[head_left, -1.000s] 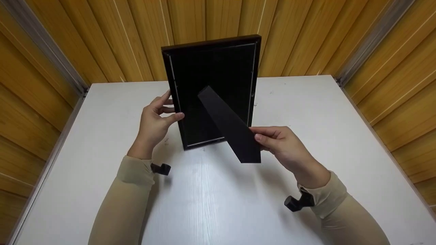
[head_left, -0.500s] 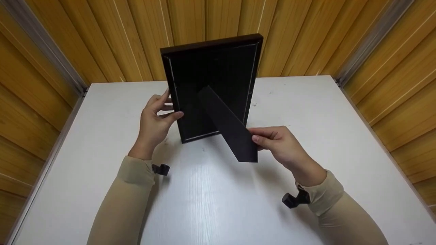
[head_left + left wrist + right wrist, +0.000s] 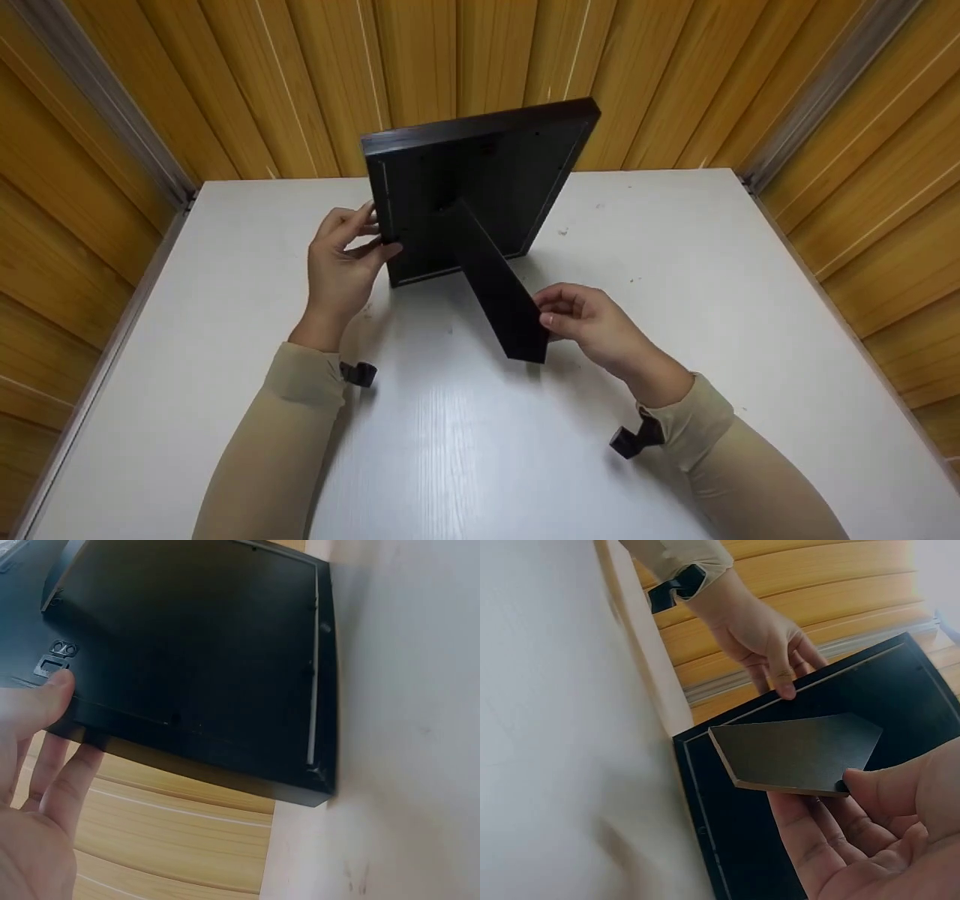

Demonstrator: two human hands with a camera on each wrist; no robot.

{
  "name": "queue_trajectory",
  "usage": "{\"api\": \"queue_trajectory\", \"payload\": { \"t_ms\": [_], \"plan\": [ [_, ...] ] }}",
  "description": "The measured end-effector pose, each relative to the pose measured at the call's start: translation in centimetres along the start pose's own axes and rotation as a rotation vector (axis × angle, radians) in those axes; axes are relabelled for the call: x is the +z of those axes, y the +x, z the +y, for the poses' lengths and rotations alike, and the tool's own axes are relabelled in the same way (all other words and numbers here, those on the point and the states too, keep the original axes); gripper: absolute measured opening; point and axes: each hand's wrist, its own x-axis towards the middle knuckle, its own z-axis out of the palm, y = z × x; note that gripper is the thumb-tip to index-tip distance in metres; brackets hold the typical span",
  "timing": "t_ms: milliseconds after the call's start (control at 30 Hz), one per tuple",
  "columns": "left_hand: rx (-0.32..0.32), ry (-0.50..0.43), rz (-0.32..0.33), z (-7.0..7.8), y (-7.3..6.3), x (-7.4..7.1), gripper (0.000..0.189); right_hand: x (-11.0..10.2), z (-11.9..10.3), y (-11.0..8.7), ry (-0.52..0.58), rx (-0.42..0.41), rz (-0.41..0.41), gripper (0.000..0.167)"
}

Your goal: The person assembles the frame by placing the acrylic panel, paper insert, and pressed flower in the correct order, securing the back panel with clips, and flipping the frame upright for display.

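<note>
A black picture frame [image 3: 495,172] leans back over the white table, its back side facing me and its lower edge close to the tabletop. My left hand [image 3: 345,262] grips its left edge, thumb on the back panel and fingers behind. Out from the middle of the back angles a black easel stand [image 3: 499,292], its wide foot toward me. My right hand [image 3: 581,322] pinches the right edge of that stand between thumb and fingers. In the left wrist view a small metal hanger [image 3: 56,660] shows beside my left thumb. The frame's front is hidden.
The white table [image 3: 442,450] carries a few small marks. Wood-look panels [image 3: 420,60] rise behind it and on both sides. A black wrist mount [image 3: 637,439] sticks out from each sleeve.
The frame has come down toward the table and its top now tips toward me. My right hand has shifted left and slightly down with the stand; my left hand keeps its hold.
</note>
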Motion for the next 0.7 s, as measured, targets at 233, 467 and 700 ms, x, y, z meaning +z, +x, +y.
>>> {"api": "queue_trajectory", "payload": {
  "t_ms": [233, 467, 700],
  "plan": [
    [0.055, -0.017, 0.017, -0.6, -0.2, 0.3, 0.061, 0.2, 1.2, 0.4, 0.078, 0.036, -0.055, 0.032],
    [0.073, -0.054, 0.012, -1.2, -0.3, 0.4, 0.056, 0.3, 2.1, 0.9, 0.121, 0.052, -0.116, 0.033],
    [0.082, -0.081, -0.013, -1.6, -0.4, 0.6, 0.053, 0.5, 2.6, 1.1, 0.100, 0.085, -0.128, 0.032]
  ]
}}
